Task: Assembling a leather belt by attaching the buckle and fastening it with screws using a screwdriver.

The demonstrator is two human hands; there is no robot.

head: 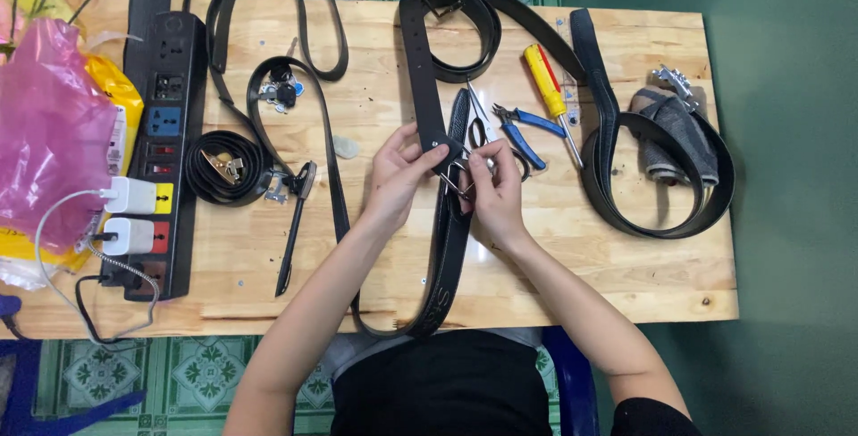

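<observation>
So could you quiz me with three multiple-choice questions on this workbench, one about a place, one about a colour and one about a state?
1. Where does the power strip lie on the wooden table?
A. left side
B. right side
C. front edge, centre

2. What colour is the screwdriver handle?
A. green
B. yellow with red
C. black

3. What are the left hand and right hand doing?
A. resting flat on the table
B. both gripping the blue-handled pliers
C. pinching a black belt and its metal buckle

Answers:
1 A, the strip runs along the left side beside the pink plastic bag.
2 B, the handle is yellow with red parts.
3 C, fingers of both hands close on the belt end and buckle at the table's middle.
</observation>
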